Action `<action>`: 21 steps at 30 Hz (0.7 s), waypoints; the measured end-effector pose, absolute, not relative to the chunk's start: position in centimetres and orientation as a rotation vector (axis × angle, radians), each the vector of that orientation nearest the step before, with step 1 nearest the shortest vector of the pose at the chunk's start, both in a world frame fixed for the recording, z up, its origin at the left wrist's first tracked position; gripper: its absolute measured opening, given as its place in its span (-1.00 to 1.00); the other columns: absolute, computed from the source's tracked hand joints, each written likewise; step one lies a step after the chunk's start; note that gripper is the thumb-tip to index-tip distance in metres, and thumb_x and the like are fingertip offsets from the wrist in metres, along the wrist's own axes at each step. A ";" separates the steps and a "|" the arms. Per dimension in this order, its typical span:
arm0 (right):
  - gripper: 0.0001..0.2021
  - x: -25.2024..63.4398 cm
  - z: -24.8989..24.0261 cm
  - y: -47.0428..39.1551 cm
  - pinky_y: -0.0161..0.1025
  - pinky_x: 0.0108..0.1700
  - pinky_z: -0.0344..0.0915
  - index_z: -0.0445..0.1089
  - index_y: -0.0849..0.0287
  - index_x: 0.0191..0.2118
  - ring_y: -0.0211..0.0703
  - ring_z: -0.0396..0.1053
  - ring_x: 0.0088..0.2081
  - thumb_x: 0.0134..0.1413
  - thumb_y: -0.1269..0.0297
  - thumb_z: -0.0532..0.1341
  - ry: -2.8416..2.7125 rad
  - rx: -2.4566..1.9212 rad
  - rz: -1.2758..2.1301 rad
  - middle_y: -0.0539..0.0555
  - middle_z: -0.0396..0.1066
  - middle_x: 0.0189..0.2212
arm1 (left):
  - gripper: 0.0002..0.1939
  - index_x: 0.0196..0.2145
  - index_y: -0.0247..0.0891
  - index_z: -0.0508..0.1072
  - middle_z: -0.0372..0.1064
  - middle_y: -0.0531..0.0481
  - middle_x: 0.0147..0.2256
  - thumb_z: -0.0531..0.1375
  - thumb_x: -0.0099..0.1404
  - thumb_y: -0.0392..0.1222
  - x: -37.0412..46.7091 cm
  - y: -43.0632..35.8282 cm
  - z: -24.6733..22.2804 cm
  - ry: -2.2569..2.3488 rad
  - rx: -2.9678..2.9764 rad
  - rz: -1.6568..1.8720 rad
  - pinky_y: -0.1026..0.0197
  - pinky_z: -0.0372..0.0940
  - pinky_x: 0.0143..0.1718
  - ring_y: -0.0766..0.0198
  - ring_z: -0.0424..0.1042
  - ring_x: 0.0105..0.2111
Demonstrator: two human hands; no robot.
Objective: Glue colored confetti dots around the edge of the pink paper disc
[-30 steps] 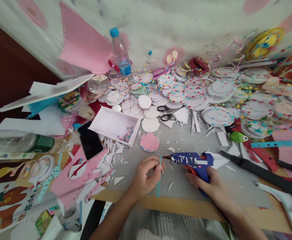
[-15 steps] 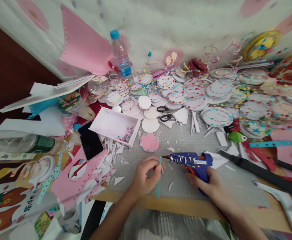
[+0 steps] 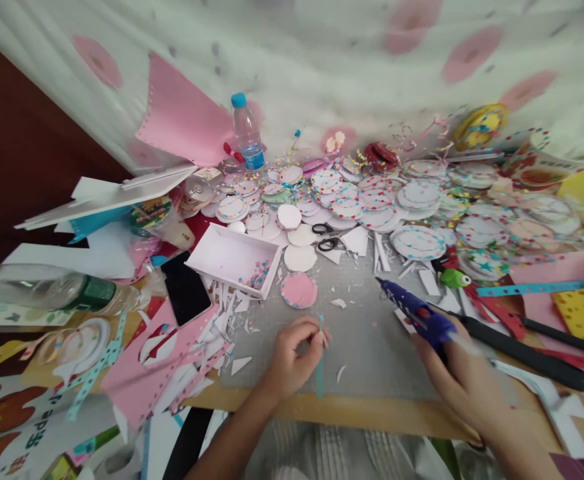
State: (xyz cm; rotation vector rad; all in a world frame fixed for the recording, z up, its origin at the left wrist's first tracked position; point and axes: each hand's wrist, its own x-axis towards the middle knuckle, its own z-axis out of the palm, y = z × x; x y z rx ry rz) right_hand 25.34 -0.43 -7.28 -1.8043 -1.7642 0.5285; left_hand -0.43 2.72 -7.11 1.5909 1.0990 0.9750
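Near the front of the grey cutting mat [image 3: 362, 347], my left hand [image 3: 299, 350] pinches a narrow teal paper strip [image 3: 320, 377] between thumb and fingers. The strip hangs down toward the table's edge, its top end poking above the fingertips. To the right, my right hand [image 3: 452, 367] is wrapped round the handle of a blue glue gun [image 3: 419, 310]. Its dark nozzle points up and left, well apart from the strip. Just beyond my left hand lie overlapping pink paper discs [image 3: 299, 291] with dotted rims.
A white box [image 3: 232, 260] holding small confetti stands left of the discs. Behind are black-handled scissors [image 3: 328, 244], many decorated white discs [image 3: 419, 242] and a water bottle [image 3: 248, 137]. A phone [image 3: 186, 288] lies left; a long black-handled tool [image 3: 527, 350] lies right. Paper scraps litter the mat.
My right hand has carried the glue gun right, away from the teal strip, and turned its nozzle upward. My left hand keeps its pinch in place. The view has tilted up slightly.
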 end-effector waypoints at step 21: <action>-0.83 15.1 -5.9 2.6 -0.22 -0.41 0.09 0.22 0.17 -0.32 -0.17 0.15 -0.49 0.19 0.57 0.02 -2.328 -0.714 -0.137 -0.01 0.28 -0.61 | -0.73 -0.57 -0.29 0.41 0.39 0.00 -0.53 0.09 0.25 -0.20 1.3 1.9 -4.3 1.469 1.324 1.025 0.25 0.24 -0.40 0.27 0.36 -0.47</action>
